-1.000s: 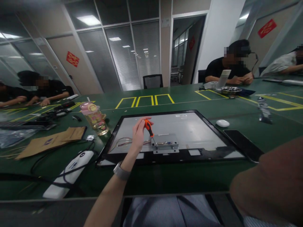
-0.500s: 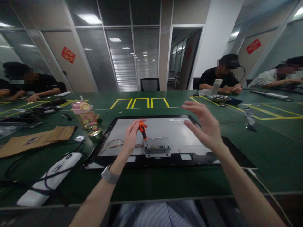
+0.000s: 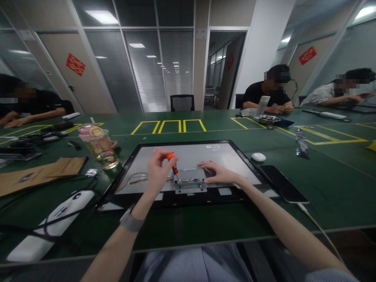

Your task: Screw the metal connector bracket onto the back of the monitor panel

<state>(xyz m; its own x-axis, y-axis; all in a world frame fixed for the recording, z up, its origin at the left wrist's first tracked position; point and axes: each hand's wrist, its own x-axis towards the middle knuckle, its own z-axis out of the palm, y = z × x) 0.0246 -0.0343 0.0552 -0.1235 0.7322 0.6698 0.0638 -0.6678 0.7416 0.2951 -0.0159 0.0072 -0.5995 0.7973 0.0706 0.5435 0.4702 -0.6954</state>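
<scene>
My left hand (image 3: 160, 166) is closed around a screwdriver (image 3: 173, 165) with an orange and black handle. The screwdriver's thin shaft slants down to the left end of a metal bracket (image 3: 190, 190) with video connectors on its face. On the bracket's right end rests my right hand (image 3: 219, 172), its thumb in front and its fingers curved over the top. The bracket sits on the silver back of a flat display panel (image 3: 235, 156) with a black frame, lying on the green table. Thin wires (image 3: 136, 177) run out from the bracket's left side.
Right of the panel lie a phone (image 3: 283, 183) on a cable and a white earbud case (image 3: 258, 157). To the left are a pink-lidded bottle (image 3: 100, 147), a brown paper envelope (image 3: 44, 174) and a white power strip (image 3: 55, 221). Several people sit across the table (image 3: 164, 231).
My right hand has come down from the air above the panel onto the bracket's right end. My left hand still holds the screwdriver at the bracket. The view has shifted slightly.
</scene>
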